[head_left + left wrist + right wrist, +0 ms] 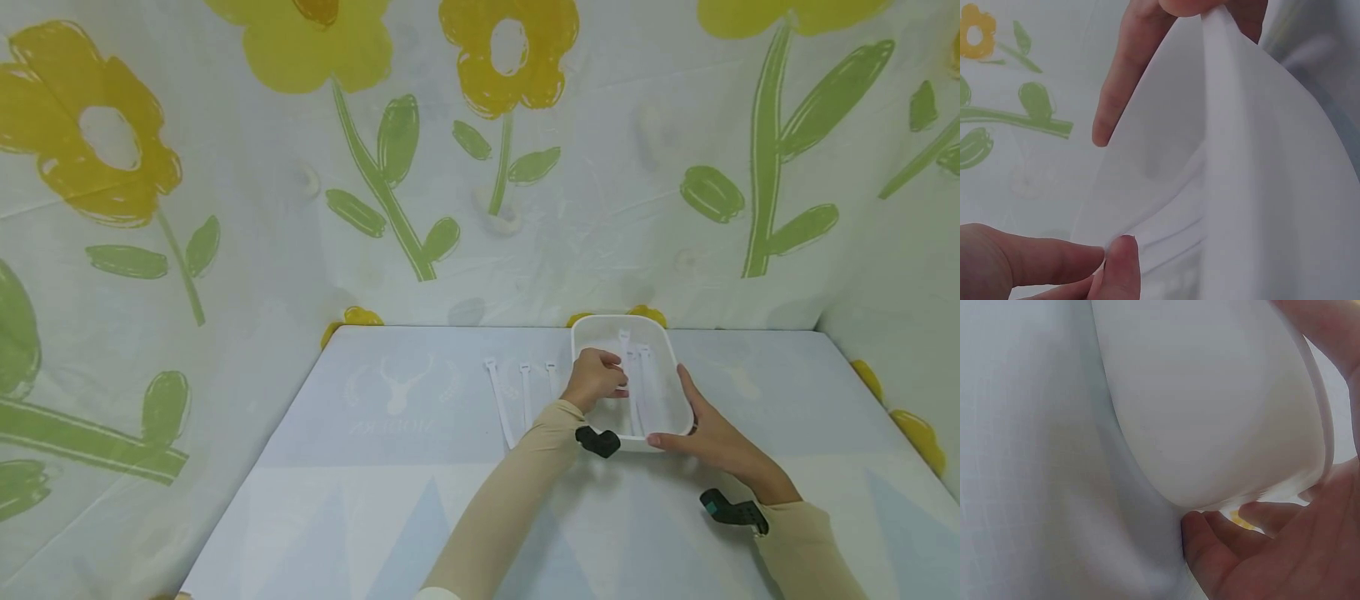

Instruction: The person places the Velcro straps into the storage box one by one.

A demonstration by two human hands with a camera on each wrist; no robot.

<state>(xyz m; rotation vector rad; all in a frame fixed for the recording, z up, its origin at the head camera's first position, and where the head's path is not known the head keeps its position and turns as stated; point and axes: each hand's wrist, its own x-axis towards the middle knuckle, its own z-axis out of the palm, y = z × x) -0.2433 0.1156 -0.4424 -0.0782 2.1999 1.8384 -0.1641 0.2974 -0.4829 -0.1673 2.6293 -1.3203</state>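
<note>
A white rounded rectangular box [670,408] stands on the table with several white cable ties [634,400] lying lengthwise in it. My right hand [712,437] holds the box at its near right corner, thumb over the front rim and fingers along the right side. In the right wrist view, fingertips [1200,534] press low against the box's outer wall [1210,412]. My left hand [596,379] reaches over the left rim. Its thumb and index finger [1054,259] pinch the end of a cable tie [1169,200] inside the box in the left wrist view.
Left of the box, a few more cable ties [498,396] lie side by side on the pale patterned table [315,517], partly behind my left forearm. A flower-printed curtain [585,208] rises behind the table's back edge and along both sides.
</note>
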